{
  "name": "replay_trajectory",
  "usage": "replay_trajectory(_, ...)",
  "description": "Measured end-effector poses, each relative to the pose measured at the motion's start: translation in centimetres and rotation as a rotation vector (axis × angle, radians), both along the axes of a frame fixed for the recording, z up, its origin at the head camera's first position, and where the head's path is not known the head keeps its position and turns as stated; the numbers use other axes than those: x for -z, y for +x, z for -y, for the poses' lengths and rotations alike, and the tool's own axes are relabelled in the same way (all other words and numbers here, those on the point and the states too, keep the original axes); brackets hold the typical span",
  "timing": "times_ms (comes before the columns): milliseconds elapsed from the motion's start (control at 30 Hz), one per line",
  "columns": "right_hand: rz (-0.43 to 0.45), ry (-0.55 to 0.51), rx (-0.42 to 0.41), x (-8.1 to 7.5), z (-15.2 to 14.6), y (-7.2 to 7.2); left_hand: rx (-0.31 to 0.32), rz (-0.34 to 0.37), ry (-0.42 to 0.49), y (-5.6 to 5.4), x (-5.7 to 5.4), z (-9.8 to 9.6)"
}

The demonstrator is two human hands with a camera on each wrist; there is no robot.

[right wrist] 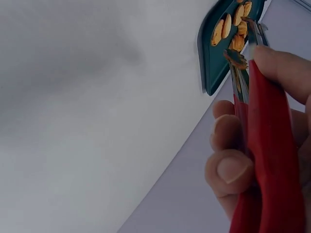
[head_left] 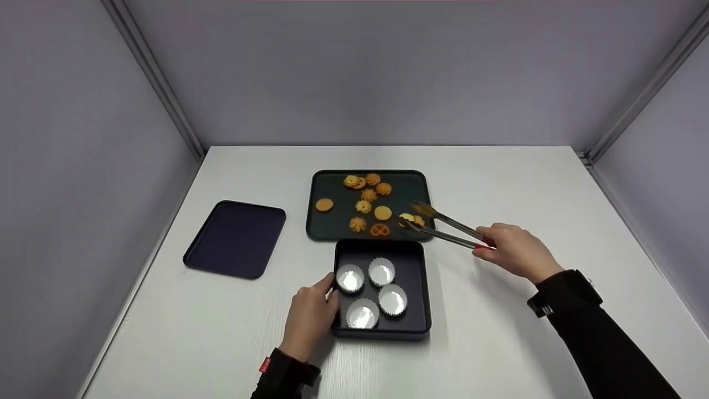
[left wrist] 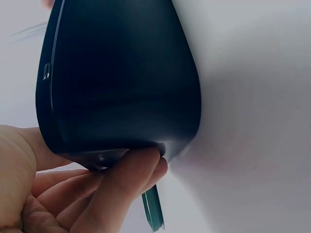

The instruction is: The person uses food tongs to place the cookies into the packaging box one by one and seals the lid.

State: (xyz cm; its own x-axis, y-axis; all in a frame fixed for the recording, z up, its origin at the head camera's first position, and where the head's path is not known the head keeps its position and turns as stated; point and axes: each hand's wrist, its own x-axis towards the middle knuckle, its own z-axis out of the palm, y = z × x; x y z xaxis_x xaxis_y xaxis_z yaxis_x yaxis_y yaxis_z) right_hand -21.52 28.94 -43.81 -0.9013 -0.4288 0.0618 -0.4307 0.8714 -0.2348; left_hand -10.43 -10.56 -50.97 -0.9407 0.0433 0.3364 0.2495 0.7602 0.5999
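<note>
My left hand (head_left: 310, 316) grips the left side of a deep black square pan (head_left: 382, 334), its fingers along the outer wall (left wrist: 121, 97). Several white paper baking cups (head_left: 362, 314) stand inside it. In my right hand (head_left: 518, 249) are metal tongs (head_left: 457, 224) with red handles (right wrist: 272, 145). The parted tips of the tongs hang over the right end of a dark green tray (head_left: 332, 235), around a pale round cookie (head_left: 406, 218) and another beside it. Other cookies lie across the tray, among them a pretzel-shaped one (head_left: 380, 230), a plain round one (head_left: 324, 205) and swirled ones (head_left: 358, 224).
A flat dark square lid or tray (head_left: 235, 239) lies on the white table (head_left: 487, 177) at the left. Right behind the pan is the green tray, close to its back rim. Grey panels (head_left: 354, 72) enclose the table at the back and both sides.
</note>
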Motion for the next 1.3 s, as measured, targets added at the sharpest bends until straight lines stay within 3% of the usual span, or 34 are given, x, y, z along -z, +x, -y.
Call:
replay_trajectory(267,0.043,0.034,-0.027,-1.1,0.1,-0.6,-0.003,-0.016,0.0,0.2,-0.1,-0.1)
replay_trajectory(800,-0.044,0.12,-0.1,-2.6,0.5,-1.1,-0.016,0.001,0.011,0.2,0.1,-0.2)
replay_trajectory(1300,-0.076,0.124,-0.095,-2.0,0.6,-1.0,-0.028,0.028,0.03,0.2,0.2,-0.1)
